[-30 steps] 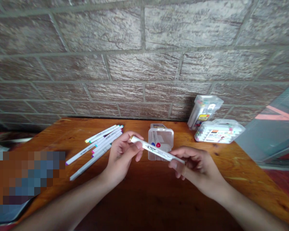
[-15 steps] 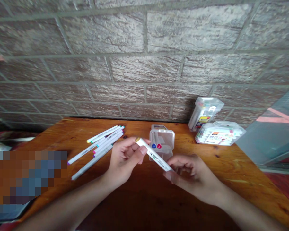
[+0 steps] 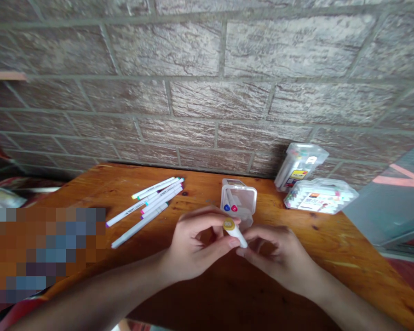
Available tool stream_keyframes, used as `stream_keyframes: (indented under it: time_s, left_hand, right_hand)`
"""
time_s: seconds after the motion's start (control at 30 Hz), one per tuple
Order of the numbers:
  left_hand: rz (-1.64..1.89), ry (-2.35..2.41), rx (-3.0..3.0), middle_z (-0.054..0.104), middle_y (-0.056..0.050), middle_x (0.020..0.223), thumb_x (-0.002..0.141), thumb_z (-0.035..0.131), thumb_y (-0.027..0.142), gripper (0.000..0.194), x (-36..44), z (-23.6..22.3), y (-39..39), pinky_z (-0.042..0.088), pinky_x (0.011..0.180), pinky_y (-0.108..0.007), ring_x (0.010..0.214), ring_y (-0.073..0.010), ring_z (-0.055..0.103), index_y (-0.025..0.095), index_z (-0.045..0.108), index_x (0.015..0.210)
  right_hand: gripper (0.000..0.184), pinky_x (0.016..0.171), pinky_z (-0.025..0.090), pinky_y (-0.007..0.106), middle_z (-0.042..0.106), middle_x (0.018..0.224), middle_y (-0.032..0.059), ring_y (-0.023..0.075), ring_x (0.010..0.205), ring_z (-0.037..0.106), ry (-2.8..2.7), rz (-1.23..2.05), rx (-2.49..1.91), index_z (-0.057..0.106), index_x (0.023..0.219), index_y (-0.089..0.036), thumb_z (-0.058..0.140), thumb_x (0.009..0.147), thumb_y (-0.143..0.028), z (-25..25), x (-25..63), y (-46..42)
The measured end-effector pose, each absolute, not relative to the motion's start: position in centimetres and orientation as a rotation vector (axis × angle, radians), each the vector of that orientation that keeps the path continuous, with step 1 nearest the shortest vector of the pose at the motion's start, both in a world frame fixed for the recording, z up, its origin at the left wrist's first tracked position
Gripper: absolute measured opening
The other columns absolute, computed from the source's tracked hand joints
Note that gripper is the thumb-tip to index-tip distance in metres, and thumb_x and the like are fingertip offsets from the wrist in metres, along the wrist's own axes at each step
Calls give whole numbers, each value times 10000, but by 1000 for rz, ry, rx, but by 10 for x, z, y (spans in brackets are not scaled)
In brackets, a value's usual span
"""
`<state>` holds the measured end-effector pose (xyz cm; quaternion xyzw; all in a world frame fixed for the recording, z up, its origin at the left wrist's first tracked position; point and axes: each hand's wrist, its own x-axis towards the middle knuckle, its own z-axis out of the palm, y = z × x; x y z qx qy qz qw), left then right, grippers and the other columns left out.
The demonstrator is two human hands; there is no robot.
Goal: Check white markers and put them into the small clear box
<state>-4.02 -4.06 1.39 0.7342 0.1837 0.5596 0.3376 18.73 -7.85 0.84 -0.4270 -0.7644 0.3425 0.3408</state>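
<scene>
A white marker (image 3: 240, 237) with a mustard-yellow numbered end cap is pinched between both hands, its cap tilted up toward me. My left hand (image 3: 196, 243) grips it near the yellow end with thumb and fingers. At the lower end, the fingertips of my right hand (image 3: 279, 257) close on the marker. Just behind the hands stands a clear plastic case (image 3: 250, 197) with its mouth facing me; a blue-capped marker (image 3: 227, 207) and a red-capped marker (image 3: 234, 207) lie inside. My left hand hides part of the case's lower front.
Several white markers (image 3: 155, 202) with coloured ends lie loosely piled at the left of the wooden table (image 3: 203, 172). At the back right stand a tall clear marker case (image 3: 298, 168) and a wide clear case (image 3: 320, 196), both filled. A brick wall (image 3: 193, 96) rises behind the table.
The marker has turned from lying lengthwise across my hands to pointing its yellow cap at me. My left hand has moved right, closer to my right hand. The view has shifted slightly.
</scene>
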Motion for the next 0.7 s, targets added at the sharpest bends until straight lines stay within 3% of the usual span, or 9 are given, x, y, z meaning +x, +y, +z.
stream_keyframes:
  time_s: [0.23,0.47,0.63,0.7]
  left_hand:
    - [1496,426,1986,824,-129,938,822,889,191,214,-34,19,-50,604,627,-295,723,-209,762,183,826,1027]
    - [1424,555,1914,847,-129,913,851,871,236,202,-32,9,-52,632,682,-304,740,-229,792,162,833,1035]
    - [1350,497,2000,850,-131,1078,951,736,162,307,-33,15,-53,664,810,-305,904,-236,827,190,785,1252]
    - [1353,419,2074,835,-140,1156,964,690,112,374,-34,17,-52,659,916,-321,1021,-245,821,192,752,1324]
  right_hand:
    - [141,583,559,267,804,848,46,171,636,703,-1973,745,-1035,777,983,-213,775,955,-352,8,184,-79]
    - [212,583,529,268,771,783,37,161,603,645,-1948,648,-1066,771,920,-203,820,914,-409,6,179,-80]
    - [133,719,576,302,774,914,56,197,769,704,-2045,630,-980,793,1084,-222,730,984,-283,13,179,-81]
    - [201,811,590,329,780,1001,72,217,886,731,-2066,604,-916,787,1167,-239,699,991,-196,16,180,-81]
